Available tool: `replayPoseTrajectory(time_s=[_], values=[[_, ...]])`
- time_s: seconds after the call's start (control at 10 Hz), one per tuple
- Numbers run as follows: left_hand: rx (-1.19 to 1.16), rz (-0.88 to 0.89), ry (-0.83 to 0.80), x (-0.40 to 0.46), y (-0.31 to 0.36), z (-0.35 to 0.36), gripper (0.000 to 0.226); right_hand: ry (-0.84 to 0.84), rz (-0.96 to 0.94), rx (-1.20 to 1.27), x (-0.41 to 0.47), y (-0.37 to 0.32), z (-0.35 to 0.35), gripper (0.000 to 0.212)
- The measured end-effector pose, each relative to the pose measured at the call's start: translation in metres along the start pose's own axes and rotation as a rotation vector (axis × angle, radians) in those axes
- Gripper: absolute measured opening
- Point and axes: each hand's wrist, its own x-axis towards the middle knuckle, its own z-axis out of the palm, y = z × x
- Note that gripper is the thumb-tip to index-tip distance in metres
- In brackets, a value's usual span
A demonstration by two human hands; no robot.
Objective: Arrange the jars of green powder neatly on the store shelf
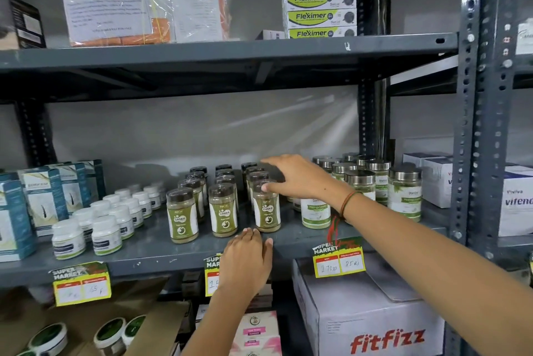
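Green-powder jar (266,210) stands under right hand (297,176), thumb touching lid.

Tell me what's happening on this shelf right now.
A person is tidying the brown-lidded jars of green powder on the middle shelf, which stand in three rows running front to back. The right hand reaches over the right-hand row, its thumb against the lid of the front jar; no full grip shows. The left hand rests open on the shelf edge below that jar. White bottles stand to the left and steel-lidded jars to the right.
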Motion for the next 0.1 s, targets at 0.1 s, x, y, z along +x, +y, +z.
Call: replayPoseTrajectory(time_s=[0.1], values=[[-0.04, 0.023, 0.086, -0.0008, 0.0005, -0.0148, 0.034, 0.263, -0.043, 0.075, -0.0216, -0.0034, -0.0217, 0.067]])
